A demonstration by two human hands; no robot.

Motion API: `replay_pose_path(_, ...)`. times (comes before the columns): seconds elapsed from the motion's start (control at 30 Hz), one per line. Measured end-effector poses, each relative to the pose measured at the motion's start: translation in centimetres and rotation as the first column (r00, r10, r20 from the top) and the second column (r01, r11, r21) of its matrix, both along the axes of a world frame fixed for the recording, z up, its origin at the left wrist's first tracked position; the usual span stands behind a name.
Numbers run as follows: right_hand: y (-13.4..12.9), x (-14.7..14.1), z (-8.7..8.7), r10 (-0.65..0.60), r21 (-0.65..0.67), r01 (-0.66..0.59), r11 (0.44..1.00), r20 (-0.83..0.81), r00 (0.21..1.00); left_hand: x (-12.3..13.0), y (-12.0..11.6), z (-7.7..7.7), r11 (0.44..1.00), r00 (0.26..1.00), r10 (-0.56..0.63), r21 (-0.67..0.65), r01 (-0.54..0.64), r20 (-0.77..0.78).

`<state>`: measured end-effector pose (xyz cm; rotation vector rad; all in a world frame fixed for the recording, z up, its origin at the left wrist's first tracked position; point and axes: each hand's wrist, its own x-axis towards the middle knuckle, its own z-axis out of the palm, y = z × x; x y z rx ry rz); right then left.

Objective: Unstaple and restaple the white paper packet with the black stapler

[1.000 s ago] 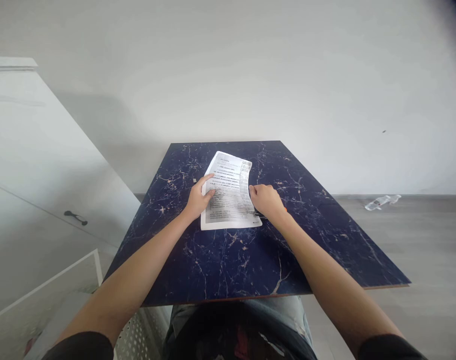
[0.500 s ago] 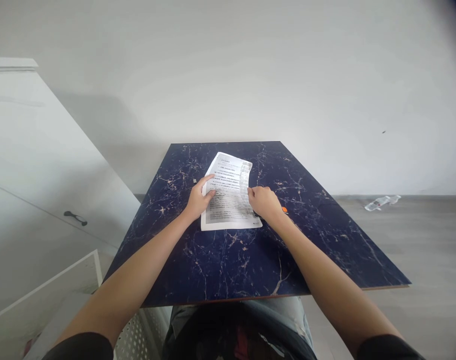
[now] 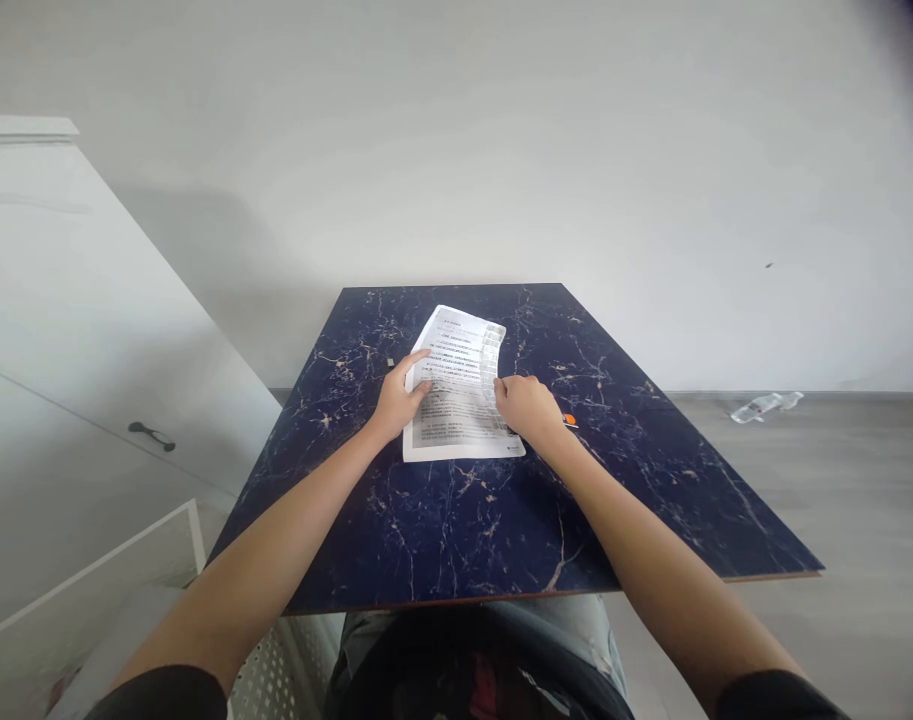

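Observation:
A printed paper sheet [image 3: 460, 400], with lines of dark text and a grey strip near its right side, is held over the dark blue marbled table [image 3: 493, 530]. My left hand [image 3: 397, 400] grips its left edge, thumb on the front and fingers along the side. My right hand [image 3: 529, 405] is closed on the right edge, with the thumb against the paper and the fingers curled behind. The sheet bows slightly between both hands. Beside my right wrist, a small orange and white item [image 3: 570, 420] lies on the table, partly hidden by the wrist.
A tiny pale piece [image 3: 390, 362] lies left of the sheet. White cabinet doors with a dark handle [image 3: 151, 436] stand at the left, above a white perforated basket [image 3: 265, 685]. Crumpled clear plastic [image 3: 765, 406] rests on the floor at right, near the wall.
My right hand has shifted very slightly left along the sheet's edge, and a bit more of the orange item shows. My left hand and the paper look almost unchanged.

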<state>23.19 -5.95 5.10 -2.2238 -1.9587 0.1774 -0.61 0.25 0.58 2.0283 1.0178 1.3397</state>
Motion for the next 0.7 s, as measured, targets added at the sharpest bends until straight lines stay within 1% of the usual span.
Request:
replay_pose_path(0.27, 0.1, 0.01, -0.17, 0.004, 0.018, -0.004, 1.0, -0.004, 1.0, -0.05, -0.04, -0.15, 1.0, 1.0, 0.007, 0.005, -0.006, -0.016)
replay_pose_path(0.57, -0.13, -0.24, -0.17, 0.012, 0.026, -0.012, 1.0, 0.008, 1.0, 0.06, -0.3, 0.41, 1.0, 0.999, 0.018, 0.01, -0.018, -0.031)
replay_pose_path(0.7, -0.19, -0.33, -0.06, 0.01, 0.016, -0.011, 1.0, 0.017, 1.0, 0.04, -0.28, 0.38, 1.0, 0.999, 0.021, 0.005, -0.021, -0.037)
